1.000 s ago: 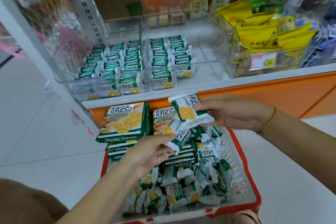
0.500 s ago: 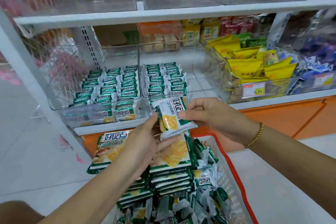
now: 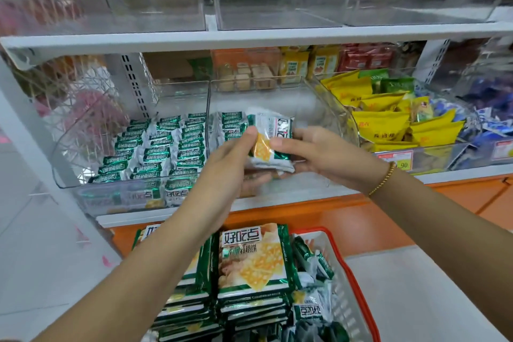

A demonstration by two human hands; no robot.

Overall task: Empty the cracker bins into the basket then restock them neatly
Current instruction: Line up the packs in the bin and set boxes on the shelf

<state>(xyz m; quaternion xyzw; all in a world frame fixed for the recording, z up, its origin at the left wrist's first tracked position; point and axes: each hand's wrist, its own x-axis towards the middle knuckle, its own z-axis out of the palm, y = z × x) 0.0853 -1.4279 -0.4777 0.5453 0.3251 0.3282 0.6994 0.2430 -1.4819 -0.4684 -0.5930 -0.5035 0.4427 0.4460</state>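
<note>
The left hand (image 3: 227, 164) and right hand (image 3: 319, 155) each pinch one cracker packet (image 3: 270, 139) inside the half-filled middle bin (image 3: 294, 189). Its clear front wall crosses under their wrists. Yellow snack bags (image 3: 380, 125) lie just right, with the basket (image 3: 359, 294) below.

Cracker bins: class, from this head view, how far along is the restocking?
Done: the left bin holds neat rows of packs. In hand: the left hand and right hand hold one cracker pack at the part-filled middle bin. Left: stacks and loose packs wait in the basket.
</note>
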